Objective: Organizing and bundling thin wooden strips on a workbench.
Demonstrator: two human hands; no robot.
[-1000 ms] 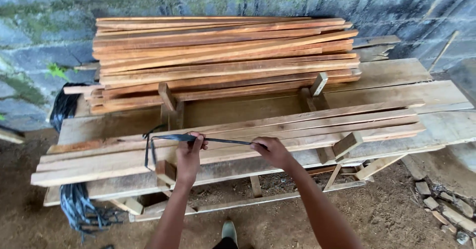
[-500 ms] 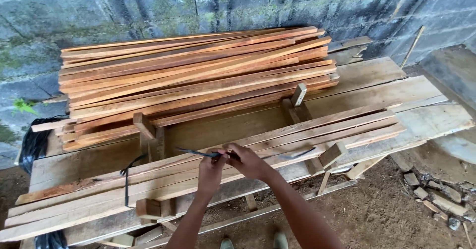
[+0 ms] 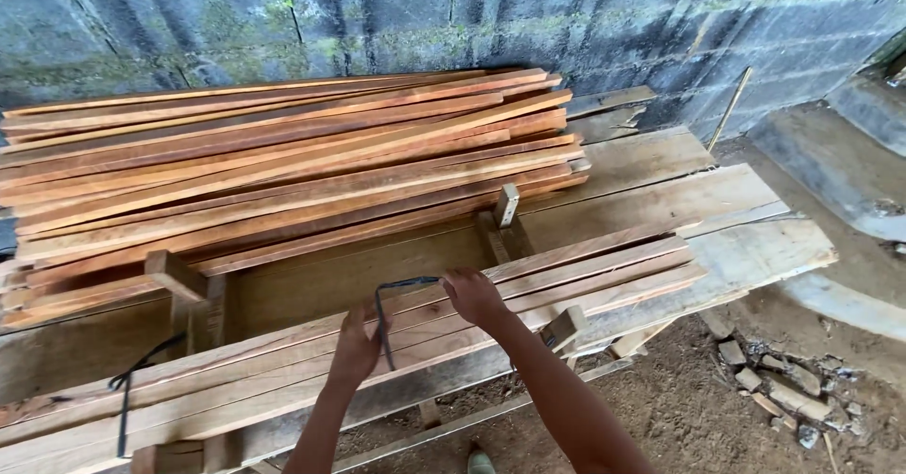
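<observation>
While both hands pinch it at lower centre, the black plastic strap (image 3: 382, 318) bends limply: left hand (image 3: 354, 351) holds its hanging length, right hand (image 3: 472, 297) its upper end, above the wooden slats (image 3: 283, 361). It looks light, slippery; best gripped near the ends.

A rough plank workbench (image 3: 755, 248) carries stacked reddish wooden slats (image 3: 283, 153) (paler slats (image 3: 585, 281) nearer).

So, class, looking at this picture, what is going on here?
A person stands at a rough wooden bench, holding a dark strap bent into a corner over a bundle of long slats. The left hand and right hand each grip part of it. A bigger stack of slats lies behind, against a block wall.
</observation>
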